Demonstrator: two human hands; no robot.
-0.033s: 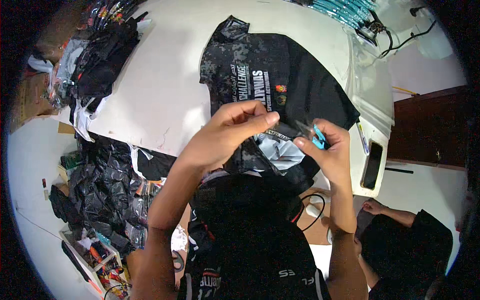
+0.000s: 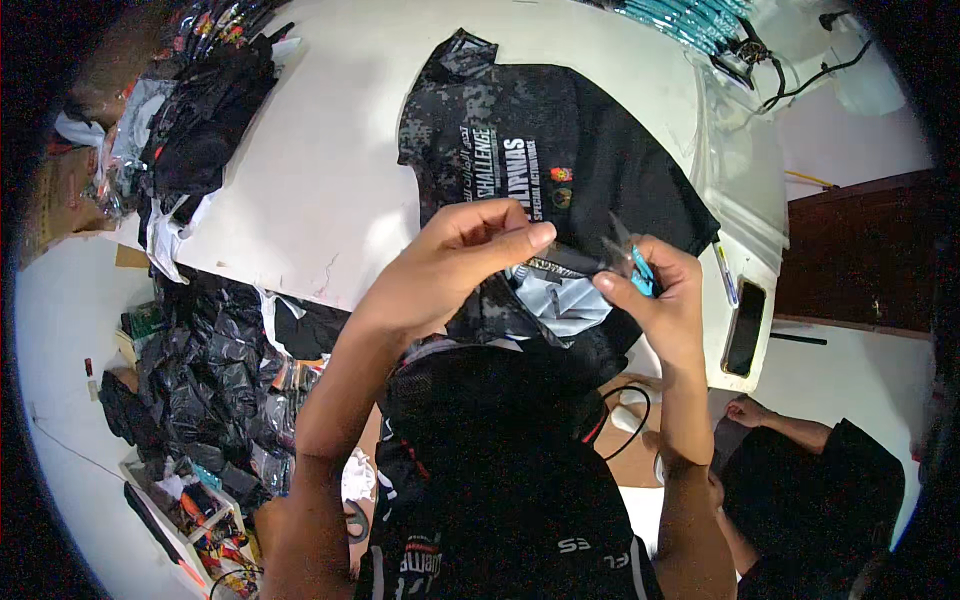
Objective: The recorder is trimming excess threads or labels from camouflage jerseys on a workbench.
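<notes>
Black shirt [image 2: 625, 150] lies on a white table [image 2: 330, 120], another person [image 2: 815, 490] nearby.

The right grip [image 2: 667, 305] partly hides the blue-handled snips [image 2: 643, 273].

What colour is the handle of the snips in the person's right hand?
The snips handle is bright light blue; it shows best in the head view.
</notes>
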